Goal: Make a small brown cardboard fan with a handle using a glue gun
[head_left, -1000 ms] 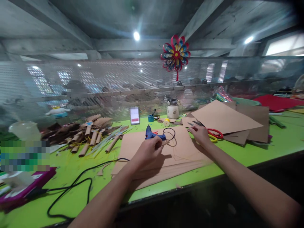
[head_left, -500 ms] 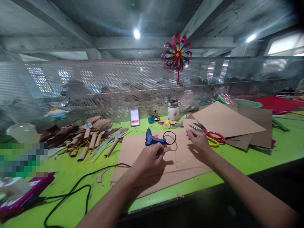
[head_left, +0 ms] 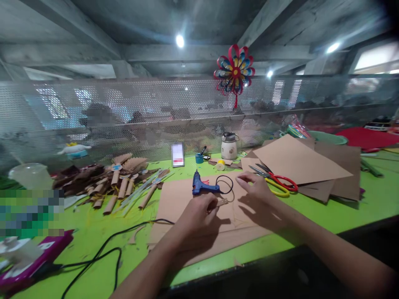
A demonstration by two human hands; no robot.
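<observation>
My left hand (head_left: 202, 209) is closed around a small brown paper piece (head_left: 223, 202), whose end sticks out to the right past the fingers. Fine yellow thread (head_left: 234, 216) trails beside it over the stacked brown paper sheets (head_left: 174, 193). My right hand (head_left: 254, 187) hovers above the right side of these sheets, fingers curled and thumb near the fingertips; what they pinch, if anything, is too small to make out. Just beyond my left hand lies a blue glue gun (head_left: 204, 185). Scissors with red and yellow handles (head_left: 280, 185) rest right of my right hand.
On the left are a pile of rolled brown paper pieces (head_left: 120, 182), clear glue sticks (head_left: 145, 187) and a black cord (head_left: 109, 238). A flask (head_left: 229, 148), a phone (head_left: 177, 155) and a yellow tape roll (head_left: 220, 165) stand behind. Large brown sheets (head_left: 302, 160) lie right.
My right hand has moved left, away from the scissors and closer to my left hand. The left hand keeps its hold on the paper piece, and the view has shifted slightly.
</observation>
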